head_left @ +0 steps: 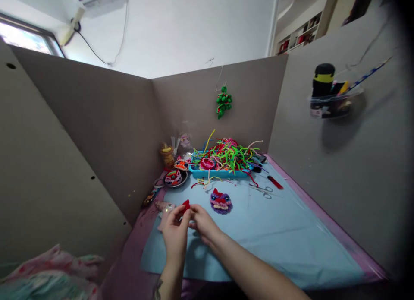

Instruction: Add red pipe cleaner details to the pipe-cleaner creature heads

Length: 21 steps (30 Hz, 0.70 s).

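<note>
Red fuzz shows between the fingertips of two bare hands: a small red piece [186, 204], held up over the near left part of a pale blue mat [278, 244]. From where I stand, the left hand [174, 223] has it nipped between thumb and fingers. The right hand [203, 222] comes in from the other side with its fingertips against the piece, or very nearly; the left thumb covers that spot, so I cannot tell whether it pinches as well. Which way the red piece's long axis runs is too small to make out.

What matters most, I'd judge, is how it sits relative to the purple fuzzy face [221, 203], which lies on the mat beyond the hands and off to their right. That face is wider than deep, its long axis running roughly across the mat, with a red peak at its far left. The right hand is the nearer one, and bare mat lies between them.

To the left things are tighter: a pinkish packet [166, 207] lies right beside the left hand, with the grey partition [119, 131] farther out. Ahead, the blue tray [220, 174] of fuzzy stems [237, 155] limits the reach, and scissors [262, 191] lie to the face's right. Nearer the person, the right half of the mat offers broad open room.
</note>
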### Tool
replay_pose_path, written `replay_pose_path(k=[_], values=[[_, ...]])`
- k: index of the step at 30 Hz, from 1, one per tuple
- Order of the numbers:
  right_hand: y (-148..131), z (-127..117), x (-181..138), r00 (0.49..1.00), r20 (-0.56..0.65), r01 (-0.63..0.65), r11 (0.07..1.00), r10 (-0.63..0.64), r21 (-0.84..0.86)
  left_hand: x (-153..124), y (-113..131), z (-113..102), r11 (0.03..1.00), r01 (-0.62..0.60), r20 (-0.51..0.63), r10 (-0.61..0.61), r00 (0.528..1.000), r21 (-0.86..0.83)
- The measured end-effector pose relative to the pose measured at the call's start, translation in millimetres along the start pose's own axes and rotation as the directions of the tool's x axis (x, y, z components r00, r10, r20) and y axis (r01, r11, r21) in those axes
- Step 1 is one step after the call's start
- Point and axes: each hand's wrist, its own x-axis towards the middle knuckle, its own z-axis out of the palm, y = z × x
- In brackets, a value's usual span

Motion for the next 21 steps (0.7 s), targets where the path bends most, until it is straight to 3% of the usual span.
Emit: replay_pose_path(k=[4, 7, 12, 21], values=[[-17.7, -50.6, -32.5, 0.966, -0.224, 0.141, 0.99, -0.131, 0.028, -5.7, -12.6, 26.4, 0.98, 0.128, 0.115, -0.111, 0.987, -0.154], [-25.8, -74.4, -45.5, 0.938, -0.262, 0.204, 0.972, -0.228, -0.115, -11.0, -23.5, 51.9, 0.936, 0.242, 0.19, -0.197, 0.962, -0.256], [-28.4, -93.8, -45.6, 0.909, -0.284, 0.263, 0.949, -0.305, -0.176, -23.4, -34.4, 82.8, 0.934, 0.311, 0.221, -0.271, 0.937, -0.173], [-30.4, -116.8, -40.9, 0.89, -0.384, 0.222, 0.969, -0.245, -0.103, -35.9, -43.7, 108.5, 0.906, 0.361, 0.266, -0.3, 0.916, -0.221]])
